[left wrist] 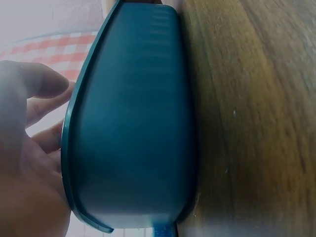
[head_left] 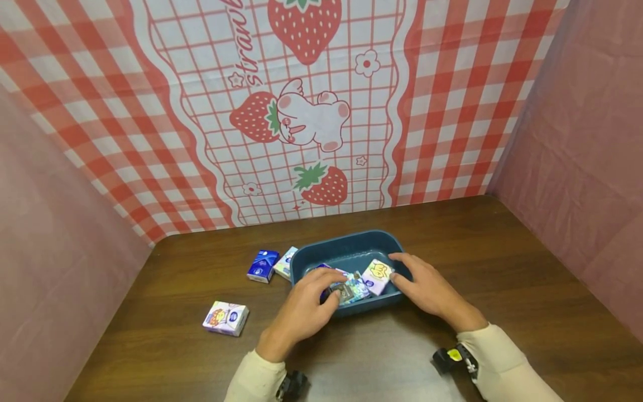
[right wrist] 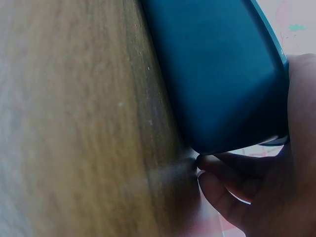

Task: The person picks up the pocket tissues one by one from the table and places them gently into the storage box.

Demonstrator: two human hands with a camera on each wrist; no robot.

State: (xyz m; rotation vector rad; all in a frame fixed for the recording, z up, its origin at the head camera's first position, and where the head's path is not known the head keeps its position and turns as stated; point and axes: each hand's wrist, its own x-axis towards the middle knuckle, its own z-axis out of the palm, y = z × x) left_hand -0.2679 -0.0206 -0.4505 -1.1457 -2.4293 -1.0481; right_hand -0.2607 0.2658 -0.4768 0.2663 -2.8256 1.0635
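A dark teal plastic bin stands on the table with several small printed packs inside. My left hand reaches over its left end, thumb and fingers apart, near a dark-and-grey pack and a blue-green patterned pack. In the left wrist view those fingers lie behind the bin's rim. My right hand is at the bin's right end; its thumb touches or nearly touches a white-and-lilac pack with a yellow drawing. The right wrist view shows other fingers outside the bin wall.
Left of the bin lie a dark blue pack and a pale pack beside the bin wall. A white-and-purple pack sits farther left and nearer. A strawberry-print cloth hangs behind the wooden table.
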